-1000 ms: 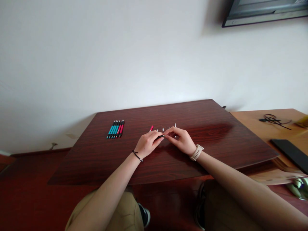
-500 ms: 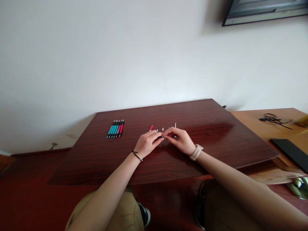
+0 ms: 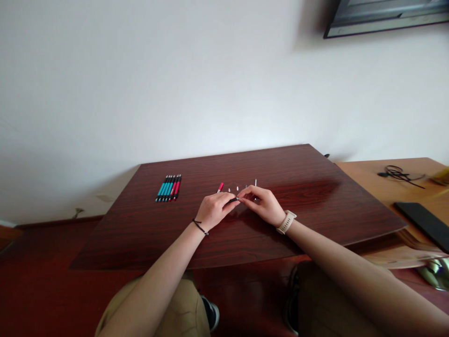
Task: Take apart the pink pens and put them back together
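My left hand (image 3: 212, 208) is closed around a slim black pen part (image 3: 233, 200) above the middle of the table. The fingertips of my right hand (image 3: 264, 204) pinch together at the light-coloured end of that part, right against the left fingers. What else the fingertips cover is hidden. Just beyond my left hand lies a pink-red pen barrel (image 3: 220, 187) with a whitish lower end. Small white pieces, one of them a pale bit (image 3: 237, 188), lie behind the fingers. A thin white stick (image 3: 256, 182) lies beyond my right hand.
Several teal and red pens (image 3: 168, 188) lie in a neat row at the left of the dark wooden table (image 3: 140, 234). On a lighter desk (image 3: 372, 178) to the right are a coiled black cable (image 3: 398, 173) and a flat black object (image 3: 423, 223). A wall stands behind.
My left fingers have shifted slightly, showing more of the black pen part and of the pink-red barrel behind. My right hand stays almost still.
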The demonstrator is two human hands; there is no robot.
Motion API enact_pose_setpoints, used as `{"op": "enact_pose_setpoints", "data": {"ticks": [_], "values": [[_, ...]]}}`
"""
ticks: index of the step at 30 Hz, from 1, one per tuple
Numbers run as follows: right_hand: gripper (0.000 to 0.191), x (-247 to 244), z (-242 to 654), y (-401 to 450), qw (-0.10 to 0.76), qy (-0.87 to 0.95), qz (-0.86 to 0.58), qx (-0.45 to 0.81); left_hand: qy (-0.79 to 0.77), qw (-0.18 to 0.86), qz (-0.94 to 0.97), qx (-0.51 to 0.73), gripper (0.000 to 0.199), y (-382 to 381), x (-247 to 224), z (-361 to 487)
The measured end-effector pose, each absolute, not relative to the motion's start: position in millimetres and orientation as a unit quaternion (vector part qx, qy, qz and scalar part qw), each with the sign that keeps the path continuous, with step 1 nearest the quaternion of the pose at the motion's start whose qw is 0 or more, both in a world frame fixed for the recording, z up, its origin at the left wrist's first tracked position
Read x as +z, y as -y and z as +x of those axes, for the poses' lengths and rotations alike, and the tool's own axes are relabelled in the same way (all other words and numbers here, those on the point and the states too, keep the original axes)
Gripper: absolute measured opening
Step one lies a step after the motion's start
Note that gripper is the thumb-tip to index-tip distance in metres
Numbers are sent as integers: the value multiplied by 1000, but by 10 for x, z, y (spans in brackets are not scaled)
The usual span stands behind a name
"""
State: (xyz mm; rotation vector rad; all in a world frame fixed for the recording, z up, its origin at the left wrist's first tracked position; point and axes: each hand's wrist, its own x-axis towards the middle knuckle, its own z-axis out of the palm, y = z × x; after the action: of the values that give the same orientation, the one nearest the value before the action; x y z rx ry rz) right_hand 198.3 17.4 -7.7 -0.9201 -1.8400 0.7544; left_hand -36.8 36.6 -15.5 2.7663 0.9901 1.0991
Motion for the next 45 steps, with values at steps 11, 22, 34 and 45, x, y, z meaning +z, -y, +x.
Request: {"op": "enact_pose_setpoints", "data": {"ticks": [11,22,34,45], "values": [[14,-108,1998,-196,451,762,-366,287,-320,-7,887,334,26,-360,-179,-372],[14,-126,1990,-197,456,749,-366,312,-312,-8,892,327,28,-372,-198,-392],[16,-107,1982,-186,449,746,-375,317,-321,5,894,314,30,-359,-186,-389],[41,-106,1975,-191,430,760,-400,278,-316,4,896,311,27,-361,-185,-367]]}}
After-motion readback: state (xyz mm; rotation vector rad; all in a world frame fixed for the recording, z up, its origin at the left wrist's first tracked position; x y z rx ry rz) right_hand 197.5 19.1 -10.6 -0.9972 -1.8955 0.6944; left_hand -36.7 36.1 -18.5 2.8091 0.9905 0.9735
